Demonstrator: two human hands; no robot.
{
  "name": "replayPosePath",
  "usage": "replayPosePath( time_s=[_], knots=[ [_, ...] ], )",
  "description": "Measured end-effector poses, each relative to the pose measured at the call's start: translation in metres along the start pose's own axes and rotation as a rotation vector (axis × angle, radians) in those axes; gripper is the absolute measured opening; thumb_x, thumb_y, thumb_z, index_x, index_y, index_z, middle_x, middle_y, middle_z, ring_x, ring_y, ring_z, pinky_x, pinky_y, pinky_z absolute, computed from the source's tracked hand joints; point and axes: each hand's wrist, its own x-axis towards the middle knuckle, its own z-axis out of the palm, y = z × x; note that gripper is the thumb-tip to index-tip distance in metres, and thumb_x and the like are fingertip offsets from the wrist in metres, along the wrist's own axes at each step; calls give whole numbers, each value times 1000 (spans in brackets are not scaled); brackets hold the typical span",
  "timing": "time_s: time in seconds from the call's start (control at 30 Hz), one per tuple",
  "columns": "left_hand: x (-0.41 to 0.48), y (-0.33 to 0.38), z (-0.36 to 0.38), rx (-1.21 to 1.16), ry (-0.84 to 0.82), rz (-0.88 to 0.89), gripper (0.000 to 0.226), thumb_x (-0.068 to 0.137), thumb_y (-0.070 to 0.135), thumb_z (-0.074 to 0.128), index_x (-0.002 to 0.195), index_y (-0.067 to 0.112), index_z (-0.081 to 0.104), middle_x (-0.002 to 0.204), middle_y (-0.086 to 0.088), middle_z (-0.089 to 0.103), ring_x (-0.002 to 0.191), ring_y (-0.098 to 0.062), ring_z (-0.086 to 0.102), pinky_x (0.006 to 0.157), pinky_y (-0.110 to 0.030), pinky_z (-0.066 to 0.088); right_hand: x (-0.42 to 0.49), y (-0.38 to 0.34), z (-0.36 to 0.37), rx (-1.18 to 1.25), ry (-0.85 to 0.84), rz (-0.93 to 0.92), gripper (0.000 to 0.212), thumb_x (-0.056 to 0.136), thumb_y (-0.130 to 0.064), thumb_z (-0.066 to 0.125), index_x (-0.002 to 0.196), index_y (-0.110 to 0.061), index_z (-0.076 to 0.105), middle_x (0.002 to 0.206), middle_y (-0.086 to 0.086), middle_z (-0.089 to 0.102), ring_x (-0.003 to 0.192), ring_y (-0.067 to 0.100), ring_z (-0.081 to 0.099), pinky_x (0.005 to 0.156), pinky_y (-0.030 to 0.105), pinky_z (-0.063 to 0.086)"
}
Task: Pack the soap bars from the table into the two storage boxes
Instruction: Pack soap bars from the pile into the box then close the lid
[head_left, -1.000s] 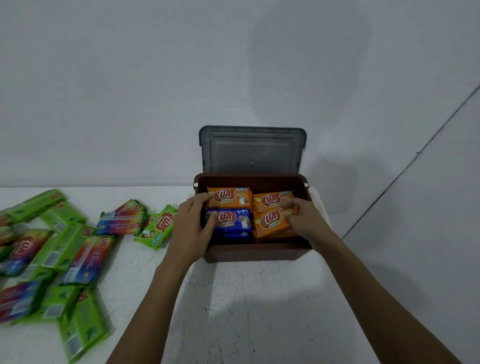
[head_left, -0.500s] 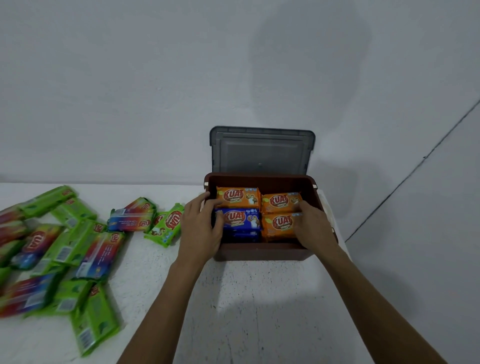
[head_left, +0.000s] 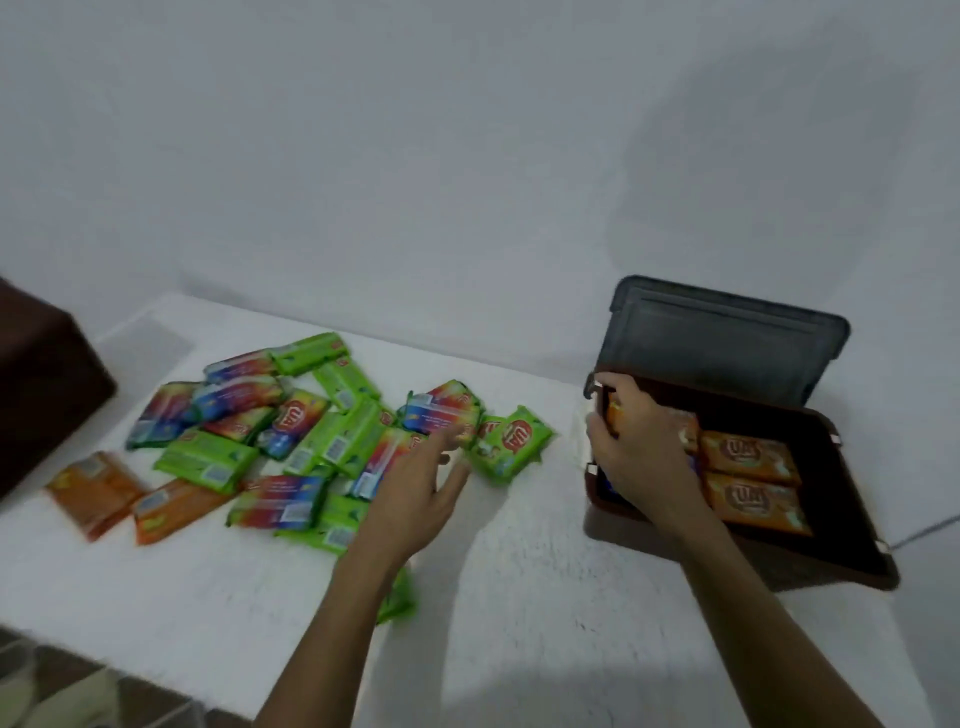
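Left grip (head_left: 415, 493): fingers straight and spread, palm down, holding nothing. It hovers at the right edge of the loose pile, fingertips by a rainbow bar (head_left: 441, 415) and just beside a green bar (head_left: 511, 441).

Right grip (head_left: 639, 447): inside the left half of the brown box (head_left: 862, 499), fingers bent over an orange bar (head_left: 615, 415) at the far-left corner, thumb by the box's left wall. Can't tell whether it pinches the bar or only presses on it; the frame is blurred.

Box sits at the right end of the white desk (head_left: 519, 597), grey lid (head_left: 722, 343) standing open behind it. Two orange bars (head_left: 748, 454) lie flat, one in front of the other, in the box just right of the hand.

Unpacked: a heap of green and rainbow bars overlapping mid-desk, and two more orange ones (head_left: 93, 491) at its left end. One green bar (head_left: 397, 597) lies partly under the left forearm.

Dark brown object (head_left: 41, 384) on the desk at the left edge, cropped.
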Motion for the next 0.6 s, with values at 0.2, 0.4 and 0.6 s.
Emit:
replayPosePath(
  time_s=[0.2,0.4,0.6],
  knots=[
    [-34,-93,-98,187,149,-224,35,95,31,56,128,19,58,122,-2,64,105,-19,63,83,-32,50,24,-92,107,49,-232,-89,39,93,-25,54,132,-26,48,124,7,57,117,26,51,93,35,41],
    [-68,-174,-173,318,303,-456,32,93,27,57,124,21,60,124,-4,61,105,-23,61,81,-35,48,21,-185,209,65,-481,-416,44,93,-26,56,136,-22,49,130,5,54,120,23,51,99,34,40],
    [-86,-237,-214,456,388,-695,39,94,32,54,130,15,55,137,-17,49,115,-42,48,94,-49,42,7,-250,290,56,-769,-648,50,91,-30,60,139,-22,48,137,1,52,119,21,53,99,38,45]
  ],
)
